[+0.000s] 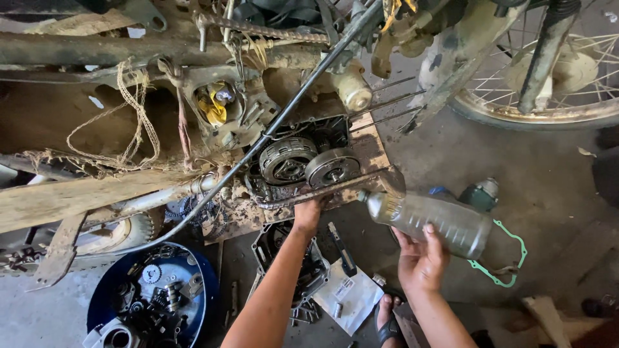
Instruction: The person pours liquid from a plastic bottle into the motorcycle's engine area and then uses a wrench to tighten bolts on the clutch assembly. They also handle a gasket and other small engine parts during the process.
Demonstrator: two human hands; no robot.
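Below the open engine case (303,161) of a mud-caked motorcycle, two bare hands at work.

Item, right hand (422,258): fingers wrapped round the lower body of a clear plastic bottle (429,219), clamped on it from beneath. One fingertip (429,229) shows over the bottle's near side, the thumb along its lower edge. The bottle lies nearly level, tilted, its small neck toward the engine and just beside the case's lower right corner; its base points away to the right.

Item, left hand (306,216): reaching up to the lower rim of the case, touching it just under the two round clutch assemblies (309,164). Fingers are hidden behind the rim (whether curled or spread cannot be told).

Item, surroundings on the concrete floor: a green gasket (509,258), partly behind the bottle's base; a dark-green capped container (480,193) above it; a removed engine cover (290,258) under the left forearm; a blue basin (151,299) of loose parts at lower left; a spoked wheel (548,77) at upper right; a sandalled foot (387,322) near the bottom edge.
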